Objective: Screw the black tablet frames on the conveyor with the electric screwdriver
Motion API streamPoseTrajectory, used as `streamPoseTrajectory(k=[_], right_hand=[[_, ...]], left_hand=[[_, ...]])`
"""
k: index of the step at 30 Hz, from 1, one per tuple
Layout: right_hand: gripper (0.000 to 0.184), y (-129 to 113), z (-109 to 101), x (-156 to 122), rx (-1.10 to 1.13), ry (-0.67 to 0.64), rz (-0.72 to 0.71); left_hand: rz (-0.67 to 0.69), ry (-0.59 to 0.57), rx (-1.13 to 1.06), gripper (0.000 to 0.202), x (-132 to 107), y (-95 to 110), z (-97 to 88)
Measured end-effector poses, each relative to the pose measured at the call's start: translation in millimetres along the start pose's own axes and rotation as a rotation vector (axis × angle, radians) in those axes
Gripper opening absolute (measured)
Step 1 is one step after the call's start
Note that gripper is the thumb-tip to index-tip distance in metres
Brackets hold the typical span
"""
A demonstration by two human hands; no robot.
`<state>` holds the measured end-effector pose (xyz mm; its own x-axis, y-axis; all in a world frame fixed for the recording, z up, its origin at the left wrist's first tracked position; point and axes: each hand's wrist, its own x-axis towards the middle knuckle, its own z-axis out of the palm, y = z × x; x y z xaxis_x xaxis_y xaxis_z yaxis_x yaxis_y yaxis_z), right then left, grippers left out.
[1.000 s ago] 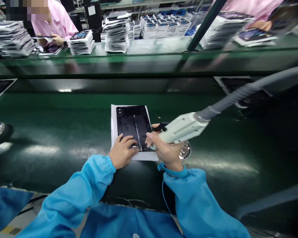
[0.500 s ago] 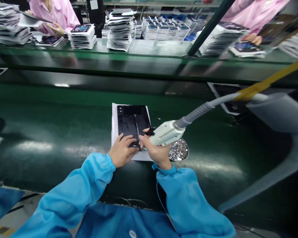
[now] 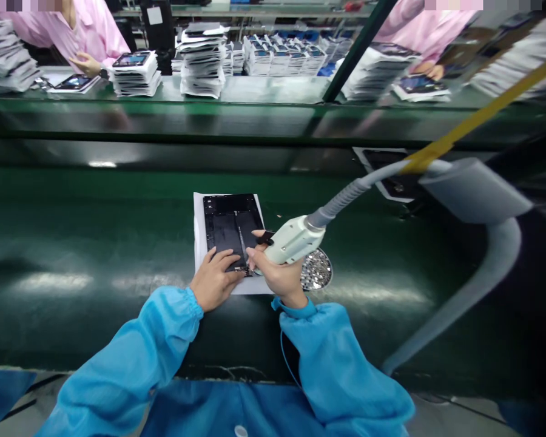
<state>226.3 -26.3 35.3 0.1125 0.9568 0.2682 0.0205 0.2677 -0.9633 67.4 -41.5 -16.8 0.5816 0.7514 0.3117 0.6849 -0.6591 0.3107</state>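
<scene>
A black tablet-like device (image 3: 221,227), its inside exposed, lies on a white sheet (image 3: 199,233) on the green bench. My left hand (image 3: 215,279) rests on the lower part of the device, fingers stretched out and pressing on its surface. My right hand (image 3: 279,276) is wrapped around a pale green corded hand tool (image 3: 295,238) with a black lever. The tool's tip, hidden by my fingers, is near the device's lower right edge. Partly behind my right wrist sits a round dish (image 3: 317,270) of small shiny metal pieces.
A grey ribbed cable (image 3: 341,201) runs from the tool to a thick grey hose (image 3: 475,288), hung by a yellow strap (image 3: 473,130). Another device (image 3: 391,182) lies back right. Beyond the raised ledge (image 3: 264,121) stand paper stacks (image 3: 202,64) and two people in pink.
The whole view has shifted slightly, so the bench items sit further left. Both hands keep their places on the device and tool. The co-worker at back left has lowered a sheet-like item.
</scene>
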Motion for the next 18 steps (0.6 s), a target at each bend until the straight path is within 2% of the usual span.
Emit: streamPoseTrajectory(k=[5, 9, 12, 18], right_hand=[[0.021, -10.9, -37.2, 17.4, 0.046, 0.149, -0.097], [0.02, -1.5, -63.2, 28.2, 0.08, 0.257, -0.159], [0.021, 8.0, -66.8, 30.8, 0.085, 0.3, -0.153], [0.023, 13.8, -55.0, 34.8, 0.092, 0.293, -0.118]], left_hand=[[0.007, 0.035, 0.018, 0.025, -1.5, -1.8, 0.3], [-0.043, 0.037, 0.083, 0.029, -0.6, 1.5, -4.2], [-0.088, -0.013, 0.144, 0.036, 0.7, 3.7, -7.6], [-0.076, -0.046, 0.152, 0.036, 0.5, 2.0, -8.3]])
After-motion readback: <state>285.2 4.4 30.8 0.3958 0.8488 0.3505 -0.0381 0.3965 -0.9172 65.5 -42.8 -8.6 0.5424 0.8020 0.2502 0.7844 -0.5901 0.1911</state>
